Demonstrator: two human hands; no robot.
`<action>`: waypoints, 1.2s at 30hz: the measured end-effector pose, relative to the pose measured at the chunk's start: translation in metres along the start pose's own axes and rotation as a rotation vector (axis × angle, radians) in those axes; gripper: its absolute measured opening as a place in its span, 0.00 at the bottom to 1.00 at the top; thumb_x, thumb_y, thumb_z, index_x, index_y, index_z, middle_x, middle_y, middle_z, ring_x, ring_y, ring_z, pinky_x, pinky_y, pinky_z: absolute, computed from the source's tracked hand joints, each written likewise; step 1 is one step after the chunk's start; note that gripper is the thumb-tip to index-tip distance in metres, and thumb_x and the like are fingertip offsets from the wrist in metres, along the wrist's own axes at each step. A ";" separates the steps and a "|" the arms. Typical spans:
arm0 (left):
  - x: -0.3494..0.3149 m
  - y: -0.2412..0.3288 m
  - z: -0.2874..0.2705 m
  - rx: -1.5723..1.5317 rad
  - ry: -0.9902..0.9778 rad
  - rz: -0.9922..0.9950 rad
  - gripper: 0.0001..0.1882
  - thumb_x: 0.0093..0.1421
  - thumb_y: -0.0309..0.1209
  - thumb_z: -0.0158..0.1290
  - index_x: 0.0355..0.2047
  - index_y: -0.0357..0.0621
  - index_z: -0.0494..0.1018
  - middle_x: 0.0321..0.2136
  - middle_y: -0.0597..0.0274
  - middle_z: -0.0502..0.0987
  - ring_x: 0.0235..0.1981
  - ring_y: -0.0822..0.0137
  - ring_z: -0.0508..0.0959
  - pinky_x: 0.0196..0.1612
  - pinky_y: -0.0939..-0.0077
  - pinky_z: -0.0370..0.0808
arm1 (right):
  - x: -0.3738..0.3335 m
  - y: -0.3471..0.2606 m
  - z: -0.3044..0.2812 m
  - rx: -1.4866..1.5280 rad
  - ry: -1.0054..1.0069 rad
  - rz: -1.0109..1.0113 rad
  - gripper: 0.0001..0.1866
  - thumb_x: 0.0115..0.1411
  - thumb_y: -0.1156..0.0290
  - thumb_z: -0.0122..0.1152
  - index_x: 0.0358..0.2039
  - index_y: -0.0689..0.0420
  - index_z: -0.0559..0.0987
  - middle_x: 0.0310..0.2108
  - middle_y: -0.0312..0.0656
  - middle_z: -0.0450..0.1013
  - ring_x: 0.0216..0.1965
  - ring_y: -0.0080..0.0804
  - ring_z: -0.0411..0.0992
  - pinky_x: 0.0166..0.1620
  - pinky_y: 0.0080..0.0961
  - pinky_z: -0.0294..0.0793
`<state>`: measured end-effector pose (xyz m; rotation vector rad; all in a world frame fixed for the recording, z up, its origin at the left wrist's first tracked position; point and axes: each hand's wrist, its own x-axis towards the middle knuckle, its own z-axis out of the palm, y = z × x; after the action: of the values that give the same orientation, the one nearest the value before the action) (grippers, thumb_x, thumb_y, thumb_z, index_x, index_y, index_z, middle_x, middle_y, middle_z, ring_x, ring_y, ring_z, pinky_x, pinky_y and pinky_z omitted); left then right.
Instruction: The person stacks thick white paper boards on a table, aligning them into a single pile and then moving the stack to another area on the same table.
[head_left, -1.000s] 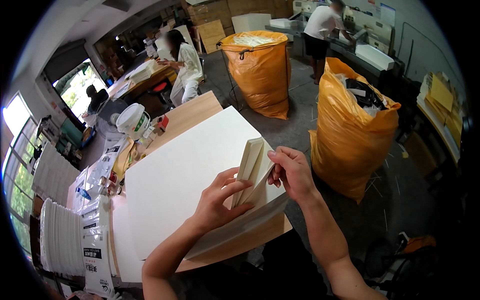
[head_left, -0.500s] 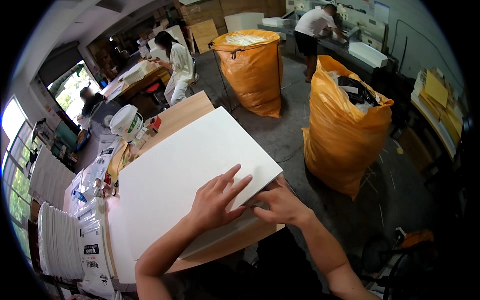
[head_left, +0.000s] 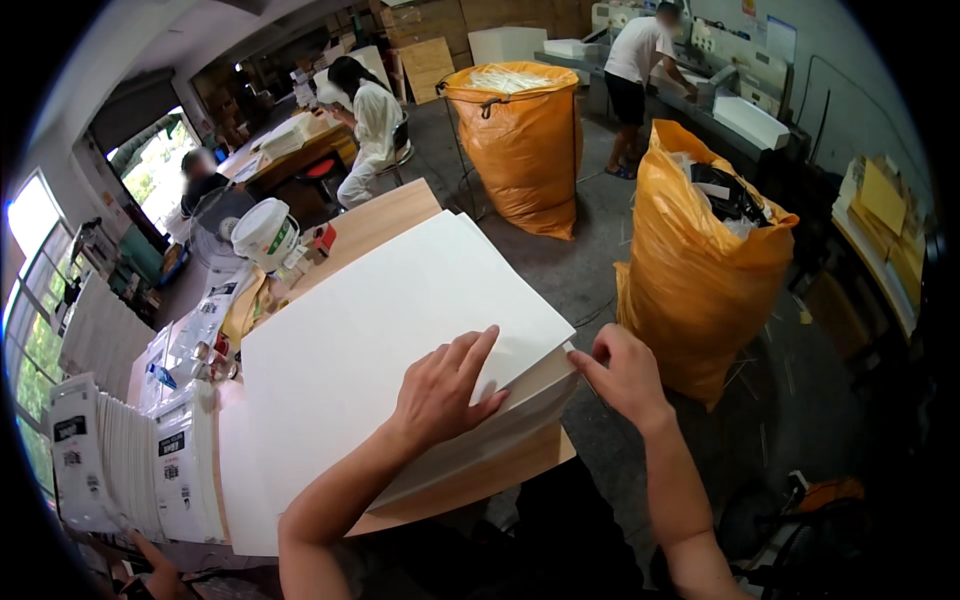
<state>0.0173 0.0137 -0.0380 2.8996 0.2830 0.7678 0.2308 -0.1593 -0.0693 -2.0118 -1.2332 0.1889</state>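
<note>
A tall stack of large white sheets (head_left: 390, 300) lies on the wooden table before me. The upper sheets sit slightly askew over those beneath, and the layered edge shows on the near right side. My left hand (head_left: 445, 390) rests on the top sheet near that edge, fingers stretched out, thumb apart and close to the rim. Just off the right corner is my right hand (head_left: 622, 375). Its fingers are bent and apart from the thumb, whose tip is at the stack's corner; whether it touches is hard to tell. I see nothing held in either hand.
Wrapped white packs (head_left: 185, 465) stand at left, with another person's arm (head_left: 158, 572) below. A white bucket (head_left: 265, 235) and a fan (head_left: 215, 220) are beyond the stack. Orange sacks (head_left: 700, 270) stand right and behind. Several people work farther back.
My right hand has drawn away from the sheets' edge to the right, its fingers coming into view. My left hand stays on top. Another person's arm has appeared at lower left.
</note>
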 end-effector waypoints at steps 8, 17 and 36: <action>-0.004 -0.020 0.001 0.037 0.015 0.067 0.30 0.60 0.30 0.61 0.63 0.68 0.71 0.58 0.49 0.73 0.37 0.58 0.85 0.31 0.66 0.83 | 0.025 -0.050 0.014 0.260 0.101 -0.114 0.25 0.67 0.55 0.64 0.24 0.62 0.68 0.20 0.49 0.71 0.21 0.44 0.72 0.28 0.40 0.69; -0.002 -0.012 -0.019 -0.180 -0.059 -0.016 0.30 0.51 0.50 0.70 0.54 0.61 0.79 0.61 0.48 0.71 0.45 0.53 0.85 0.43 0.62 0.83 | 0.042 -0.046 0.024 0.941 -0.032 0.224 0.21 0.69 0.59 0.61 0.20 0.50 0.66 0.17 0.30 0.65 0.19 0.18 0.66 0.21 0.18 0.61; 0.000 -0.021 -0.023 -0.278 -0.103 -0.018 0.35 0.49 0.50 0.73 0.58 0.67 0.78 0.61 0.53 0.72 0.48 0.57 0.85 0.45 0.65 0.82 | 0.044 -0.046 0.009 1.144 -0.207 0.207 0.26 0.70 0.47 0.60 0.21 0.51 0.70 0.15 0.33 0.66 0.15 0.20 0.66 0.18 0.16 0.58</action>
<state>0.0030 0.0357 -0.0216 2.6589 0.1746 0.5989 0.2173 -0.1070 -0.0340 -1.0989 -0.7195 0.9760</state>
